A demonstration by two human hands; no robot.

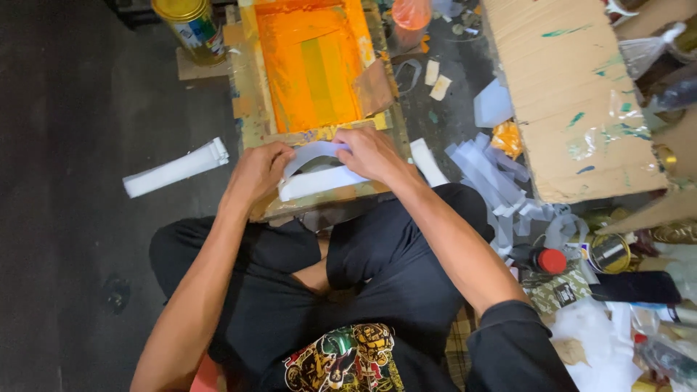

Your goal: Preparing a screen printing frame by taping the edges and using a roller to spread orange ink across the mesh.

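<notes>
Floor left: white strip bundle (176,168) lying on dark floor (65,218), well apart from my hands.
Can: gold-lid can (192,25) at top, just left of frame.
Frame: wooden screen frame (250,109) with orange mesh (308,69), near edge resting over my lap.
Left hand: my left hand (258,172) on frame's near rail, fingers pinched on left end of white strip.
Strip: white strip (319,180) lies across near rail between both hands, top part curling up in an arc.
Right hand: my right hand (372,154) pressed flat on strip's right end, fingers closed over it.
Right side: pile of loose white strips (486,170), then cardboard sheet (573,101) with green smears.
Lower right: red-cap bottle (546,260) among clutter.
</notes>
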